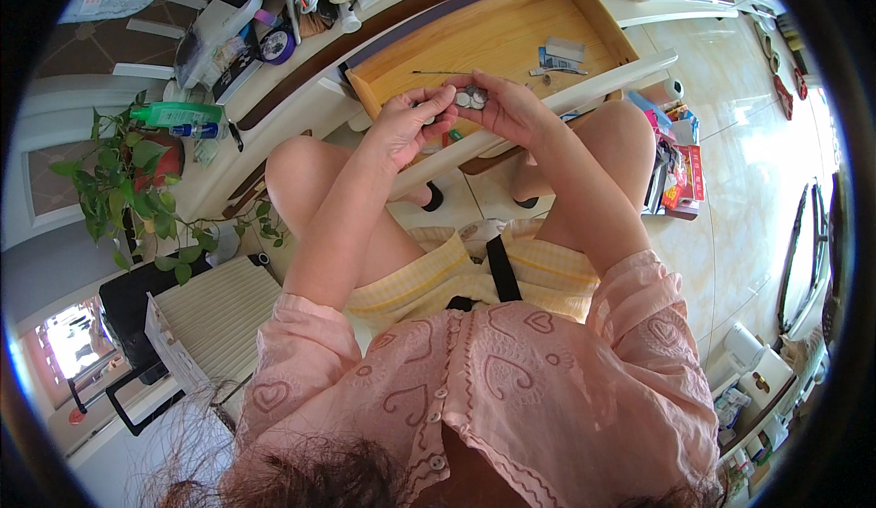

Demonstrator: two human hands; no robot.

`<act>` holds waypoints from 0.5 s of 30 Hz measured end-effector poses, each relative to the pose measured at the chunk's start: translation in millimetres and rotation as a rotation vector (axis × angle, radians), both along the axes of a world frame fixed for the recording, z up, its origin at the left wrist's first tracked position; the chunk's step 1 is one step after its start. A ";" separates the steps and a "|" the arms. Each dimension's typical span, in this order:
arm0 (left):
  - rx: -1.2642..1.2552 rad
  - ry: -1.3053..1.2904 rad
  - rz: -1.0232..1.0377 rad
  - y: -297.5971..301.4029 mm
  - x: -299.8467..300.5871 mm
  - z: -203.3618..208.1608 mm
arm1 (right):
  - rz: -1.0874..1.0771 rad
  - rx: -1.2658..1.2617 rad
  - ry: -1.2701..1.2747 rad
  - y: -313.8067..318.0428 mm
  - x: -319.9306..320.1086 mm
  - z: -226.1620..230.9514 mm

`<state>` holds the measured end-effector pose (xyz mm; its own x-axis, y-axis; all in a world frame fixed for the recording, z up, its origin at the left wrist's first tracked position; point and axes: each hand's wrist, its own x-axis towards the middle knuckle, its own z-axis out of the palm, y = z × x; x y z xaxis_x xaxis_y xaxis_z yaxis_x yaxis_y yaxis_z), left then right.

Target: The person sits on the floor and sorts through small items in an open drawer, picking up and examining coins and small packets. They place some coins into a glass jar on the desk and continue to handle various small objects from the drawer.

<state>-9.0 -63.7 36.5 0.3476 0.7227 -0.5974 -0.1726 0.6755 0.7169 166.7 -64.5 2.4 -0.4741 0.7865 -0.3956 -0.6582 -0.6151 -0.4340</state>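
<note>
Bright light fills the view, glaring white off the tiled floor (730, 170) right of the wooden drawer (474, 38); the brown tiles (82, 56) well left of it look dim. Straight edges bow strongly, and blue-fringed black vignetting surrounds everything.

You are in a home: a trailing houseplant (137, 166) stands at your left, a wooden drawer (447, 42) juts from a cream cabinet (292, 106), and shoes (783, 97) sit far right on glossy floor tiles (730, 179).
</note>
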 end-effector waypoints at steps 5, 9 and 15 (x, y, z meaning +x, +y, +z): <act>-0.009 0.036 -0.004 0.6 -0.9 -1.5 | 0.035 0.040 -0.005 0.0 -1.3 -1.2; 0.014 0.041 0.011 -1.3 2.4 -0.6 | 0.046 0.071 0.038 -0.9 -0.2 -5.6; -0.015 -0.217 0.027 0.5 1.5 2.5 | 0.003 0.036 -0.053 -2.5 -1.2 1.5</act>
